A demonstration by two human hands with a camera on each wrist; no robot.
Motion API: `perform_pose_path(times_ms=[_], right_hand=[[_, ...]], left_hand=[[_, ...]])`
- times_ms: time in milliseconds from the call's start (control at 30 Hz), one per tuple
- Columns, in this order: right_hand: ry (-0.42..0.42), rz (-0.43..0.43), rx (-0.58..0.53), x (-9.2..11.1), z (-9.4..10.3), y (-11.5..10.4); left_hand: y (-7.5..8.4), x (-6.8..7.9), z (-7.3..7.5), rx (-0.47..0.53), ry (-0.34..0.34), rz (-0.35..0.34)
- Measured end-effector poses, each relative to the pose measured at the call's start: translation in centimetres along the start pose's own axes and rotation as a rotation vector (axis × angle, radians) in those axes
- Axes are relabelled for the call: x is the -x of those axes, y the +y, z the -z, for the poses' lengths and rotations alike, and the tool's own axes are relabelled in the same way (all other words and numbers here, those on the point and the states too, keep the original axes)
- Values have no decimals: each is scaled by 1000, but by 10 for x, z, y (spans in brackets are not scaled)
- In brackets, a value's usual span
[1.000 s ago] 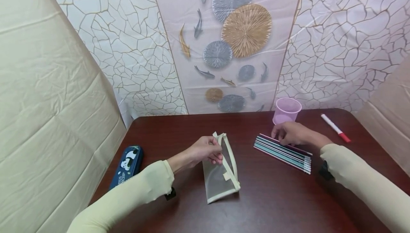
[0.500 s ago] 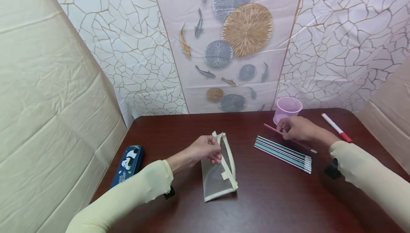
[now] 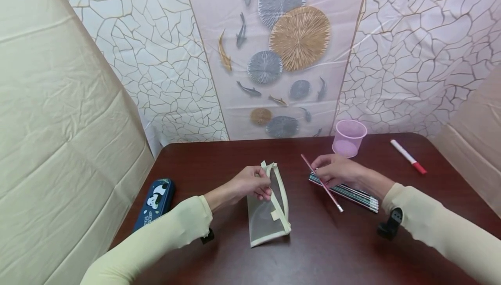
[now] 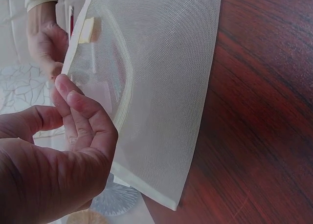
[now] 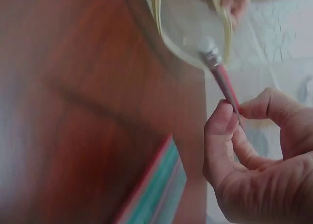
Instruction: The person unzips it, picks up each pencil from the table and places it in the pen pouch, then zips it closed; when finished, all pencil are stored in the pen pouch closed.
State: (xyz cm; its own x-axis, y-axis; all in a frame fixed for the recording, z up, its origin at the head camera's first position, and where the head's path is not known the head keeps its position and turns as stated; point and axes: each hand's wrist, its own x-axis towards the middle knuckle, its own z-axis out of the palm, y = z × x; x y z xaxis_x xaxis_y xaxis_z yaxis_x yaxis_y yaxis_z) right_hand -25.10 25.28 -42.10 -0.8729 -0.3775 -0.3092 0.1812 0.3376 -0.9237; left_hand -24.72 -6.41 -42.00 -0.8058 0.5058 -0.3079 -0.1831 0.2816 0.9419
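My left hand (image 3: 250, 183) pinches the upper edge of a cream mesh zip pouch (image 3: 266, 222), whose mouth gapes toward the right. In the left wrist view the sheer pouch wall (image 4: 161, 87) stands on the table beside the fingers. My right hand (image 3: 338, 169) pinches a red pencil (image 3: 330, 196) near its middle, held above the table with its white eraser end toward me. The right wrist view shows the same pencil (image 5: 222, 79) between thumb and fingertips. Under this hand lies a row of teal, white and dark pencils (image 3: 360, 196), partly hidden by it.
Behind the right hand stands a pink mesh cup (image 3: 349, 139). A white marker with a red cap (image 3: 408, 155) lies at the far right. At the left is a dark blue pencil case (image 3: 155, 200) with a panda on it. A patterned cloth (image 3: 297, 58) hangs behind the brown table (image 3: 219, 154).
The right hand has lifted the red pencil off the row, then carried it left and turned its eraser end toward me. The left hand stays on the pouch.
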Motion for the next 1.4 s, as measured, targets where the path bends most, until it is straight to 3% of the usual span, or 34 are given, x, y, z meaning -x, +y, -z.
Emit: perform_pose_path(times_ms=[267,533,933,1400], right_hand=[[-66,-30,-85,-6,-52,2],[-63,-15,-132,-17,-80,-9],[21,-48,-182,-27,-97,-12],[7,-36,-190,-29,-102,-17]], left_hand=[[0,-2,-4,11,-11,-5],[2,-2,-7,2,-16,3],[4,-1,-12,19,-43,11],[2,-4,-15,9,-83,24]])
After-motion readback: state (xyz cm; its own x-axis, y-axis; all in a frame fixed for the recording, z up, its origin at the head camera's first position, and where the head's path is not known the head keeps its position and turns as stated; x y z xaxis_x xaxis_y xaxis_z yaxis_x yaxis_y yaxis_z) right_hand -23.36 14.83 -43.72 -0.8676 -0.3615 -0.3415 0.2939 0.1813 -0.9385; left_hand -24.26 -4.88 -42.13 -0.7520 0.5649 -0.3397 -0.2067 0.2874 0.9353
